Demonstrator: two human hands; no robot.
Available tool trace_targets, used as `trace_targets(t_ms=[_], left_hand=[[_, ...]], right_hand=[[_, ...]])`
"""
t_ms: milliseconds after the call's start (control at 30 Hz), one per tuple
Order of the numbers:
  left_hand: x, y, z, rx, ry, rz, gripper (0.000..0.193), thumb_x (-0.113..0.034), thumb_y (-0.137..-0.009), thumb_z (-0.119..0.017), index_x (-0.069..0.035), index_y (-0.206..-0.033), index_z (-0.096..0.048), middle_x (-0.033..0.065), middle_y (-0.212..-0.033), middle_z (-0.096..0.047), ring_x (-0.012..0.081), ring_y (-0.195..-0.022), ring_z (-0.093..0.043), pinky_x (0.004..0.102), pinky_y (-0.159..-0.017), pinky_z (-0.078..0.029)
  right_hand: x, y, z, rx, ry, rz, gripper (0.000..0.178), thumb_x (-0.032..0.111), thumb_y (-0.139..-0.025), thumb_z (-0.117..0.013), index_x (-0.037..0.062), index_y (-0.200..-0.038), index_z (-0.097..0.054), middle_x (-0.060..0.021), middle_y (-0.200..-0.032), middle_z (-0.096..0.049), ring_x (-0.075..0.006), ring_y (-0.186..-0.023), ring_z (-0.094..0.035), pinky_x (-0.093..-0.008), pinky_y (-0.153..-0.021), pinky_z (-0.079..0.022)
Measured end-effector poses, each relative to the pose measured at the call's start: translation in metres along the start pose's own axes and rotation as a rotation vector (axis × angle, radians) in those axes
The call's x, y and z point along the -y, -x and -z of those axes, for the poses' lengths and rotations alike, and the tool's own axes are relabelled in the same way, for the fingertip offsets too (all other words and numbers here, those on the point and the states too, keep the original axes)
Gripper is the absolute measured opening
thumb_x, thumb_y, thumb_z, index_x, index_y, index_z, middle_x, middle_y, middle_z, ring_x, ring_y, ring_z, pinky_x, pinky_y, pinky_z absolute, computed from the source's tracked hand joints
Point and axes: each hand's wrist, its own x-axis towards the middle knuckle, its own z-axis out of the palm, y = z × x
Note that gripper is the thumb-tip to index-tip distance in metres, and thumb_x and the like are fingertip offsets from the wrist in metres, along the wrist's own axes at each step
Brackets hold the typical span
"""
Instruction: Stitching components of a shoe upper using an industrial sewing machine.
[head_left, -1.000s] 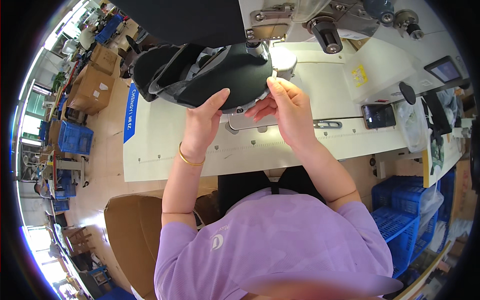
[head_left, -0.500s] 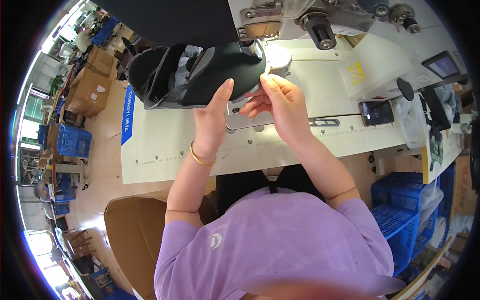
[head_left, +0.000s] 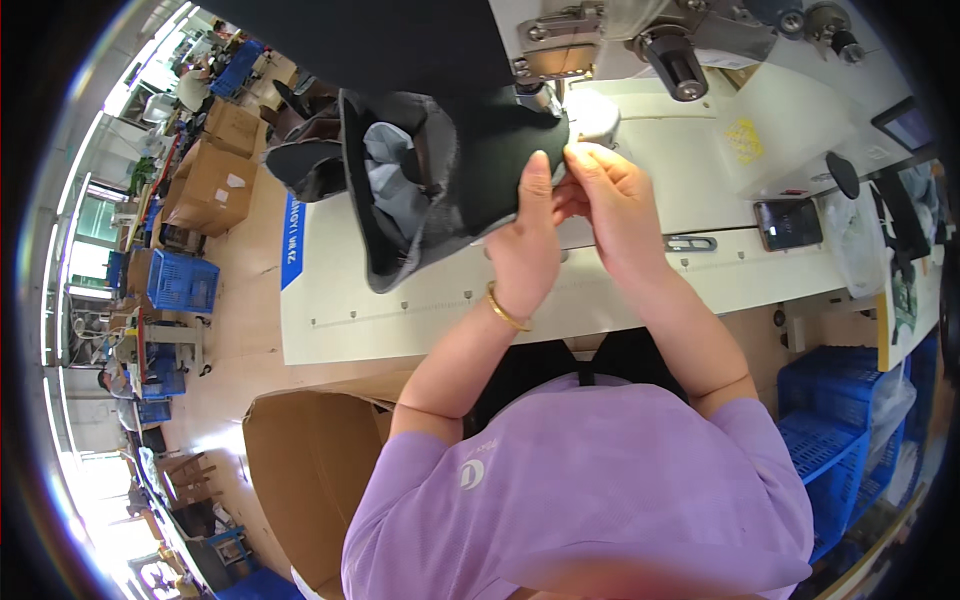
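Here, I see my left hand (head_left: 525, 245) pressed flat on a black shoe upper (head_left: 470, 170), fingers together, thumb hidden beneath the fabric. My right hand (head_left: 610, 200) pinches the upper's edge at 1 o'clock from the left hand, fingertips closed on it. The upper sits on the white sewing table (head_left: 400, 310), directly under the sewing machine head (head_left: 640, 40), whose needle area is masked by fabric and fingers. Its grey lining (head_left: 395, 200) gapes at 9 o'clock. A phone (head_left: 787, 222) lies at 3 o'clock; its screen is unreadable.
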Motion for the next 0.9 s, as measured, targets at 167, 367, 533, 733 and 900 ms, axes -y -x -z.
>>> trace_targets(t_ms=[167, 367, 533, 733, 900], left_hand=[[0.029, 0.003, 0.002, 0.059, -0.214, -0.158, 0.025, -0.013, -0.094, -0.056, 0.003, -0.113, -0.052, 0.0063, -0.096, -0.061, 0.0122, -0.071, -0.062, 0.0243, -0.062, -0.052], [-0.048, 0.068, 0.043, 0.663, -0.958, -0.701, 0.04, -0.001, -0.08, -0.063, 0.004, -0.118, -0.053, 0.02, -0.105, -0.062, 0.0291, -0.094, -0.062, 0.0419, -0.086, -0.048], [-0.107, -0.029, 0.114, -0.013, -0.801, -0.621, 0.032, -0.008, -0.094, -0.05, 0.004, -0.123, -0.048, 0.0128, -0.12, -0.057, 0.0204, -0.113, -0.052, 0.0318, -0.099, -0.039], [-0.106, -0.171, 0.146, 0.376, -0.748, 0.017, 0.022, -0.013, -0.088, -0.063, 0.001, -0.105, -0.062, 0.0038, -0.104, -0.063, 0.008, -0.099, -0.054, 0.022, -0.085, -0.043], [-0.117, -0.171, 0.132, 0.423, -0.75, -0.061, 0.015, -0.011, -0.082, -0.07, 0.001, -0.091, -0.068, 0.0008, -0.084, -0.066, 0.0061, -0.077, -0.058, 0.02, -0.073, -0.045]], right_hand=[[0.0, 0.002, -0.001, -0.065, 0.168, 0.084, 0.026, 0.019, -0.097, -0.049, -0.0003, -0.084, -0.059, -0.0031, -0.07, -0.061, -0.0088, -0.062, -0.061, -0.0205, -0.056, -0.048], [0.006, 0.014, 0.001, 0.046, 0.237, 0.032, 0.027, 0.024, -0.097, -0.048, -0.0011, -0.097, -0.059, -0.0051, -0.084, -0.063, -0.011, -0.073, -0.063, -0.0221, -0.062, -0.048], [-0.01, 0.02, -0.022, 0.153, 0.073, -0.135, 0.02, 0.017, -0.096, -0.05, -0.0021, -0.1, -0.055, -0.0095, -0.093, -0.063, -0.0152, -0.081, -0.064, -0.0285, -0.073, -0.054], [-0.009, 0.017, -0.014, 0.17, -0.17, -0.168, 0.014, 0.01, -0.093, -0.05, -0.0012, -0.1, -0.053, -0.0087, -0.093, -0.063, -0.0149, -0.082, -0.064, -0.0304, -0.074, -0.055], [-0.01, 0.015, -0.015, 0.188, -0.167, -0.174, 0.013, 0.01, -0.093, -0.05, -0.0003, -0.1, -0.053, -0.008, -0.092, -0.063, -0.0149, -0.081, -0.064, -0.0308, -0.074, -0.055]])
